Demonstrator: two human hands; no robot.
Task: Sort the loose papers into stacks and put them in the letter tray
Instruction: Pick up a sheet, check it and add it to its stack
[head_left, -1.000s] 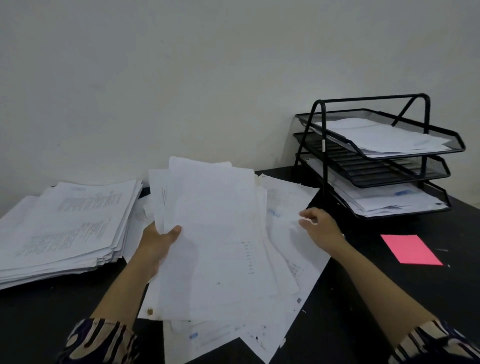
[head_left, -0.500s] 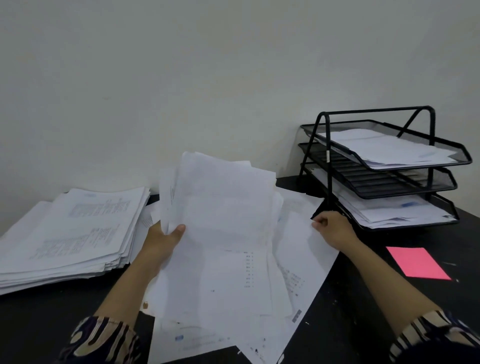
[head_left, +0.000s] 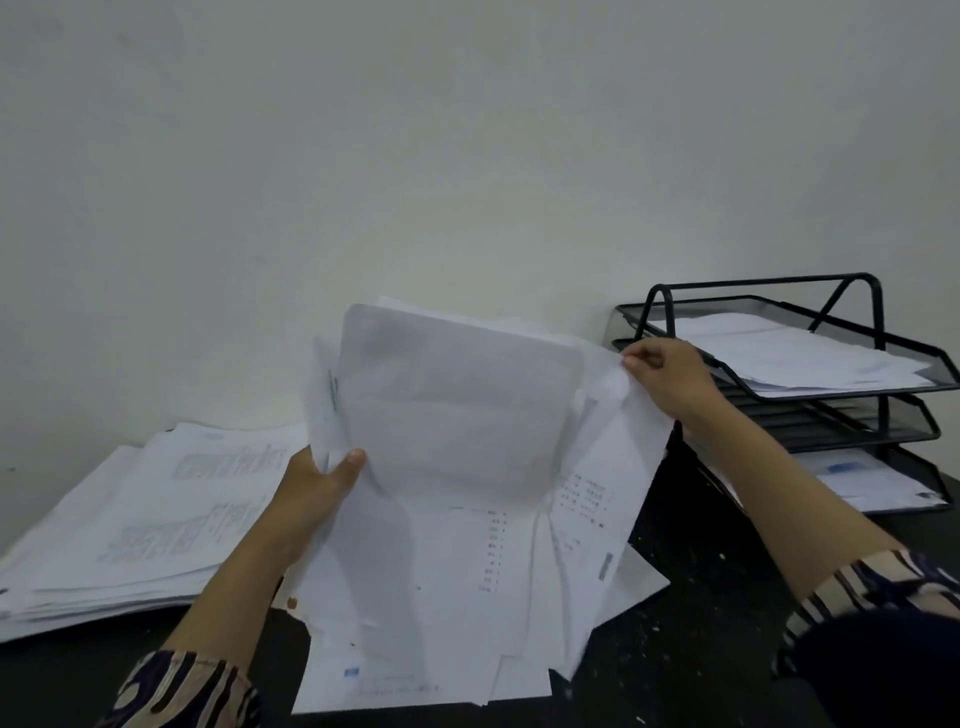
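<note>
The left hand (head_left: 311, 493) grips a sheaf of papers (head_left: 457, 415) at its left edge, thumb curled over the front, fingers hidden behind. The right hand (head_left: 670, 379) pinches the top right corner of a sheet (head_left: 618, 467). The printing is too blurred to read. The tray (head_left: 810, 410) stands at the table's (head_left: 701, 649) far right; a stack (head_left: 130, 519) lies at its left.

Print shows on the held papers (head_left: 467, 467) and the left stack (head_left: 156, 509), all too blurred to read.
</note>
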